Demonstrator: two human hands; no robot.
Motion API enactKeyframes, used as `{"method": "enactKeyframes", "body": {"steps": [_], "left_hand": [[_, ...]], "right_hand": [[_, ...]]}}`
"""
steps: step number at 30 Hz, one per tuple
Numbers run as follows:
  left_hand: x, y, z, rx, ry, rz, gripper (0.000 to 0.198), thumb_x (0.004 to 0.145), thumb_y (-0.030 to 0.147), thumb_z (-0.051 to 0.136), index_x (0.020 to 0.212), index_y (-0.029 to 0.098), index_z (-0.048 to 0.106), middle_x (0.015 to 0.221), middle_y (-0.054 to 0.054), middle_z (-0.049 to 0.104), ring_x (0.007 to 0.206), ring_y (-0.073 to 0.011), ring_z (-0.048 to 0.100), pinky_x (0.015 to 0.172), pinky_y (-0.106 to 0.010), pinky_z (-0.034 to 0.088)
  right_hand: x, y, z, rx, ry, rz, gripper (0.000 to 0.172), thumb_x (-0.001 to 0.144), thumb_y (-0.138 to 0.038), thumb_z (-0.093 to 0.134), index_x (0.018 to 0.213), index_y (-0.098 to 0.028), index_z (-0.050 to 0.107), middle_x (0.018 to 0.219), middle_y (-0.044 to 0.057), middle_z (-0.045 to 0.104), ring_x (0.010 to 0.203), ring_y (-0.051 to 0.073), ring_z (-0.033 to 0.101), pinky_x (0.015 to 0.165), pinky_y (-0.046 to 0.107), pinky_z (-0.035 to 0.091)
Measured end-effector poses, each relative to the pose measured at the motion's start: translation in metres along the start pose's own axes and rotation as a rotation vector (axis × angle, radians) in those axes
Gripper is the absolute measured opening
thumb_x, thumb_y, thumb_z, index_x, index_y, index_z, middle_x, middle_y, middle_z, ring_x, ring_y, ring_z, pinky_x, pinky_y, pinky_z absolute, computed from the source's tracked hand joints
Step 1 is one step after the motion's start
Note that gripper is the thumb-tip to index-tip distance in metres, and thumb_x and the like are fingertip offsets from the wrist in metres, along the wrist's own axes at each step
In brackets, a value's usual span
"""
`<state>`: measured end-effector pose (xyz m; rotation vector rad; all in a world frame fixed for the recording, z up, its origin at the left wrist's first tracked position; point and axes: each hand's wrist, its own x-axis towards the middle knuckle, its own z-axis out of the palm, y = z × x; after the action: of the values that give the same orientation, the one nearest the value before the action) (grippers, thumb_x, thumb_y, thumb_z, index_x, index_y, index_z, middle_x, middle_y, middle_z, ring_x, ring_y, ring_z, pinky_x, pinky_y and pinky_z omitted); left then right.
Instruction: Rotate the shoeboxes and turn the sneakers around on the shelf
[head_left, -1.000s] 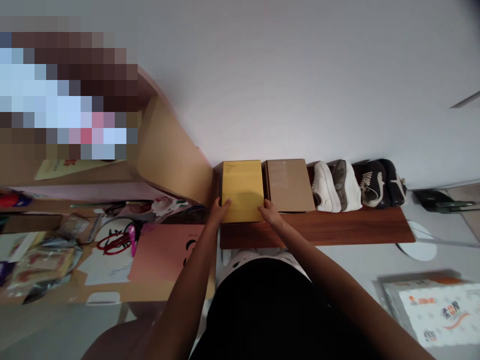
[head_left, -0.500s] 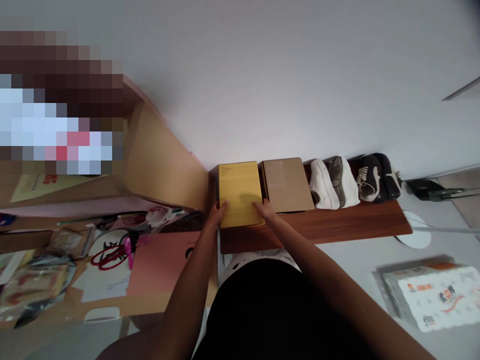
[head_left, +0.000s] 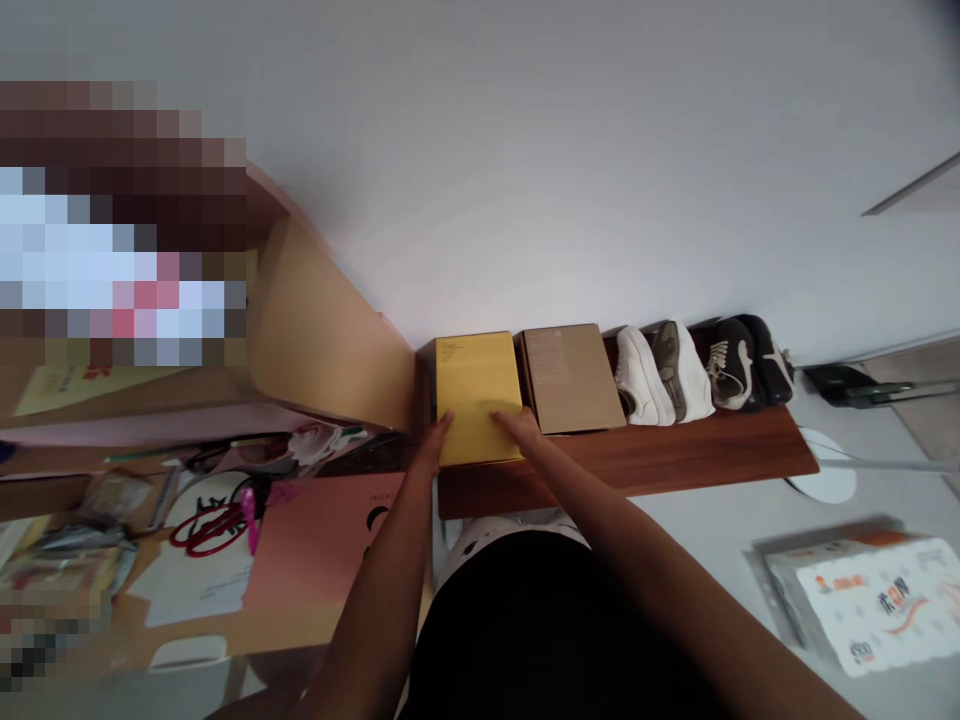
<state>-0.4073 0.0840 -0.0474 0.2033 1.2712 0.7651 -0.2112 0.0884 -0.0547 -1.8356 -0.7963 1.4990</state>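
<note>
Left hand [head_left: 435, 440] and right hand [head_left: 517, 428] clasp yellow box [head_left: 477, 395] by near corners — brown box [head_left: 571, 378] just right of grip.

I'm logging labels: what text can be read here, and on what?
No text reads clearly.
Print on the yellow box: too small to read.
Print on the brown box: too small to read.
Coloured print on the white package: blurred.
Black marks on the pink sheet: blurred.
</note>
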Motion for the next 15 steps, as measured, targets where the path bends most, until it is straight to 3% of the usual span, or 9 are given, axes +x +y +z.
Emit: {"method": "enactKeyframes", "body": {"steps": [5,9,12,15], "left_hand": [[-0.014,0.002,-0.005,-0.039,-0.061,-0.002,0.061,0.09,0.056,0.061,0.13,0.01,0.064,0.11,-0.019,0.076,0.104,-0.0299,0.073,0.091,-0.041,0.059],[-0.025,0.0,-0.015,-0.087,-0.089,0.074,0.071,0.088,0.067,0.057,0.133,0.013,0.063,0.116,-0.016,0.075,0.109,-0.0312,0.071,0.091,-0.042,0.059],[-0.036,-0.004,-0.022,-0.104,-0.034,0.183,0.069,0.085,0.058,0.067,0.139,0.017,0.059,0.12,-0.012,0.074,0.11,-0.0294,0.071,0.093,-0.041,0.058],[-0.051,-0.005,-0.031,-0.106,-0.017,0.164,0.068,0.082,0.048,0.074,0.138,0.014,0.058,0.119,-0.014,0.074,0.11,-0.0306,0.07,0.095,-0.042,0.057]], "right_hand": [[-0.013,-0.002,-0.004,0.004,-0.011,-0.044,0.051,0.069,-0.044,0.079,0.115,-0.023,0.07,0.107,0.006,0.077,0.104,0.027,0.072,0.086,0.04,0.06],[-0.03,-0.005,-0.008,0.039,-0.053,-0.072,0.044,0.07,-0.046,0.08,0.108,-0.026,0.072,0.105,0.004,0.078,0.102,0.027,0.073,0.084,0.039,0.061],[-0.046,-0.01,-0.012,0.109,-0.059,-0.056,0.043,0.071,-0.049,0.08,0.105,-0.024,0.071,0.105,0.004,0.078,0.1,0.026,0.073,0.084,0.037,0.061],[-0.06,-0.014,-0.02,0.155,-0.081,-0.07,0.046,0.07,-0.051,0.081,0.103,-0.02,0.07,0.107,0.007,0.078,0.1,0.025,0.073,0.086,0.035,0.06]]}}
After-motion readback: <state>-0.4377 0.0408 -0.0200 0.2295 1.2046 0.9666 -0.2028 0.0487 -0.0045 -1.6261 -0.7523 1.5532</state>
